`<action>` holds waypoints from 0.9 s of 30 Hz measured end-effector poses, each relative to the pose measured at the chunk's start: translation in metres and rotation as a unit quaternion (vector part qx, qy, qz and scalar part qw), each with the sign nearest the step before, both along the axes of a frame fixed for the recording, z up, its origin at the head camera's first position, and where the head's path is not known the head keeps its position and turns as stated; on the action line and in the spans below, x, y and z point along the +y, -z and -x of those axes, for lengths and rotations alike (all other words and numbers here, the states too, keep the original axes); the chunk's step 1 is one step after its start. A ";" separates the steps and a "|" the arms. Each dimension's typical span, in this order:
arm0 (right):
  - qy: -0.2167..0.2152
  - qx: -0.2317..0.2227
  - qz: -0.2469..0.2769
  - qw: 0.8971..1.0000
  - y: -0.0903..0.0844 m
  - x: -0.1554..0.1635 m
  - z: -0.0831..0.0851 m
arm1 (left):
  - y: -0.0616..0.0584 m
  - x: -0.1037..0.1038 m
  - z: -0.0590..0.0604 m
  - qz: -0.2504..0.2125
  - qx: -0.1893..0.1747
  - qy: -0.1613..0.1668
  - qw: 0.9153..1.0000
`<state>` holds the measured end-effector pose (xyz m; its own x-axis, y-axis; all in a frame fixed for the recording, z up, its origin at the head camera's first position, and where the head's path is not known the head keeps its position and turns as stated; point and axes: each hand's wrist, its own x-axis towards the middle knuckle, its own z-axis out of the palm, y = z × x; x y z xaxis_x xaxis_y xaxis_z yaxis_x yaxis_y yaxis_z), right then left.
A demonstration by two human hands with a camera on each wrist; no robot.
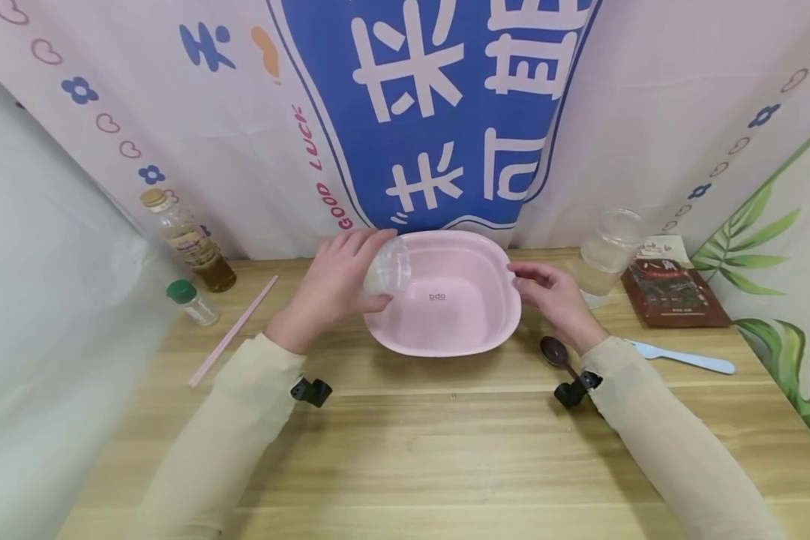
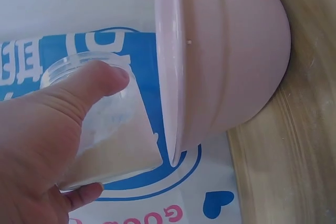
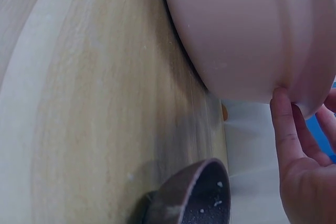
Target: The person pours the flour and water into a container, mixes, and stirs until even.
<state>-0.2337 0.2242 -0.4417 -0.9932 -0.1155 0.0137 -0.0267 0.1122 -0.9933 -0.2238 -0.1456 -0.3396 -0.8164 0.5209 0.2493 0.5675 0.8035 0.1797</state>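
Observation:
My left hand (image 1: 340, 281) grips a clear jar (image 1: 389, 268) tilted over the left side of a pink basin (image 1: 445, 330). A pale, whitish powder (image 2: 123, 148) lies along the lower side of the jar, as the left wrist view shows. The basin stands on the table with its inside showing only a small printed mark. My right hand (image 1: 556, 300) holds the basin's right rim, one finger (image 3: 283, 124) against the outer wall just under the lip. Below that hand lies a dark brown spoon (image 1: 555, 351), with white specks in its bowl in the right wrist view.
An oil bottle (image 1: 202, 255), a green-capped shaker (image 1: 192, 301) and pink chopsticks (image 1: 232, 330) are at the left. On the right are a clear cup (image 1: 604, 259), a brown packet (image 1: 675, 292) and a light-blue handled utensil (image 1: 695, 360). A printed cloth (image 1: 243, 150) hangs behind the table.

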 end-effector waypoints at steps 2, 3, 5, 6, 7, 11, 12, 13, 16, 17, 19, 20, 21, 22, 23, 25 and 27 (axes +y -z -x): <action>0.000 0.000 0.001 1.000 0.000 0.000 0.000 | 0.000 0.003 0.001 0.019 0.014 0.004 1.000; 0.000 0.000 0.001 1.000 0.000 -0.001 0.000 | 0.001 0.004 0.001 0.029 0.022 0.007 0.999; 0.000 0.000 0.002 1.000 0.000 -0.001 0.000 | 0.002 0.006 0.002 0.047 0.036 0.011 0.998; 0.000 0.001 0.001 1.000 0.000 -0.001 0.000 | 0.002 0.007 0.003 0.056 0.042 0.014 0.997; 0.000 0.001 0.002 1.000 0.000 -0.001 0.000 | 0.003 0.007 0.004 0.063 0.047 0.017 0.997; 0.001 0.001 0.002 1.000 0.000 0.000 -0.001 | 0.005 0.010 0.006 0.086 0.065 0.026 0.994; 0.002 0.001 0.002 1.000 0.000 0.000 -0.001 | 0.006 0.011 0.006 0.090 0.069 0.028 0.993; 0.002 0.000 0.002 1.000 0.000 0.000 -0.001 | 0.006 0.012 0.006 0.093 0.074 0.029 0.993; 0.003 -0.001 0.001 1.000 -0.001 0.000 -0.001 | 0.007 0.014 0.007 0.102 0.090 0.036 0.990; 0.003 -0.002 0.002 1.000 -0.001 0.000 -0.001 | 0.008 0.014 0.007 0.106 0.096 0.038 0.989; 0.002 -0.002 0.002 1.000 -0.001 0.000 -0.001 | 0.009 0.016 0.007 0.116 0.106 0.044 0.987; 0.002 -0.002 0.002 1.000 -0.001 -0.001 -0.001 | 0.009 0.017 0.007 0.122 0.111 0.046 0.985; 0.002 -0.003 0.003 1.000 -0.001 0.000 -0.001 | 0.009 0.018 0.007 0.127 0.114 0.049 0.984; 0.002 -0.002 0.003 1.000 -0.001 -0.001 -0.001 | 0.010 0.019 0.007 0.132 0.117 0.051 0.983; 0.002 -0.002 0.003 1.000 -0.001 -0.001 -0.001 | 0.010 0.020 0.007 0.136 0.118 0.053 0.982; 0.002 0.000 0.003 1.000 -0.002 -0.001 -0.002 | 0.011 0.022 0.007 0.140 0.120 0.057 0.981; 0.001 0.002 0.002 1.000 -0.002 -0.001 -0.002 | 0.012 0.024 0.006 0.138 0.121 0.059 0.981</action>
<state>-0.2321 0.2228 -0.4401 -0.9934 -0.1131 0.0175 -0.0298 0.1077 -0.9937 -0.2302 -0.1219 -0.3512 -0.6812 0.6830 0.2637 0.6585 0.7290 -0.1871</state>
